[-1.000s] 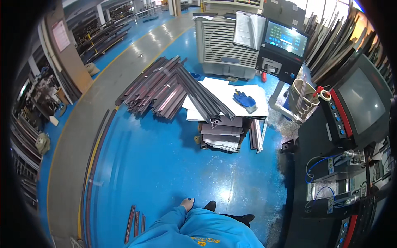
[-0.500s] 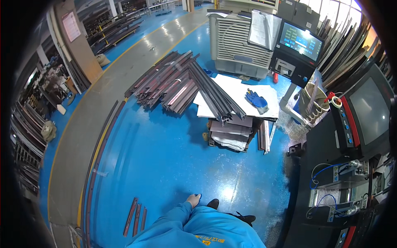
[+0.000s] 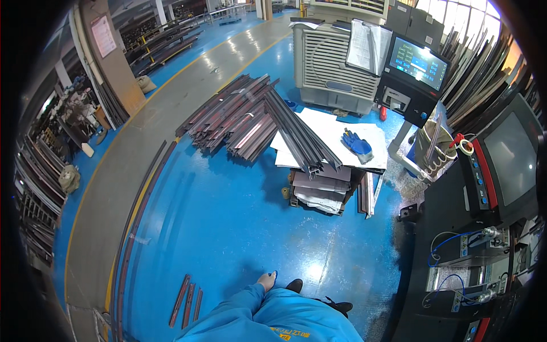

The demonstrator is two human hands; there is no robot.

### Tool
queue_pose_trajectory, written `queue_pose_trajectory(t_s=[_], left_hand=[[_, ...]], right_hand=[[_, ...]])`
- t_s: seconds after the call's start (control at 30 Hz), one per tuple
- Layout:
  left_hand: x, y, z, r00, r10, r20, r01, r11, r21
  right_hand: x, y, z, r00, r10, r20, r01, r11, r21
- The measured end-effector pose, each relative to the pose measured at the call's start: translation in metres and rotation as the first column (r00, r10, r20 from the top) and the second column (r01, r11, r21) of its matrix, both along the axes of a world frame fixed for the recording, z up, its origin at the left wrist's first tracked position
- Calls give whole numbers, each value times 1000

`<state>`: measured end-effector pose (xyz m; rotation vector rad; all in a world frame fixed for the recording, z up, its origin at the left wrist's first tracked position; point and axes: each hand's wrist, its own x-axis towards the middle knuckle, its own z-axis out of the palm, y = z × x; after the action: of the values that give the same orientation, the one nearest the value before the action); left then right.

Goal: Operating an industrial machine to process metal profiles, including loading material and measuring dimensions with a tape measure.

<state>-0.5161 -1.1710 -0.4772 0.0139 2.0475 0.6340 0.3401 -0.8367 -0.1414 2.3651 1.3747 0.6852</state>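
Observation:
My left hand [image 3: 266, 280] hangs low in front of my blue jacket, beside my shoes. Its fingers look curled, and a small dark-blue edge shows at the fingertips; what that belongs to is too small to make out. Out of the picture is my right hand. Three short dark metal profiles [image 3: 187, 302] lie on the floor left of my sleeve. Ahead, a stack of sheets [image 3: 319, 188] carries a bundle of long dark profiles [image 3: 296, 131] and a blue-and-grey work glove [image 3: 357, 146]. My left hand is well apart from all of these.
A large pile of dark profiles [image 3: 233, 117] sits left of the stack. Long profiles [image 3: 134, 228] lie along the yellow floor line. On the right stand a black machine [image 3: 450, 228] with blue hoses and a touchscreen console [image 3: 416, 64]. A slatted grey cooler [image 3: 333, 62] is behind.
The view has shifted slightly, so the surroundings sit a little lower and further right. My left hand stays low beside my body, much as before.

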Motion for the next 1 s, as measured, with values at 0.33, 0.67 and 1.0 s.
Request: queue_pose_trajectory(t_s=[0.33, 0.67, 1.0], left_hand=[[15, -13, -41, 953, -89, -288, 84, 996, -28], [-28, -41, -71, 578, -697, -424, 734, 671, -102], [-39, -4, -79, 969, -247, -4, 240, 937, 254]], right_hand=[[-21, -4, 20, 963, -259, 80, 264, 963, -62], [-94, -3, 26, 966, -254, 51, 254, 967, 7], [-114, -28, 57, 923, -217, -318, 297, 927, 230]])
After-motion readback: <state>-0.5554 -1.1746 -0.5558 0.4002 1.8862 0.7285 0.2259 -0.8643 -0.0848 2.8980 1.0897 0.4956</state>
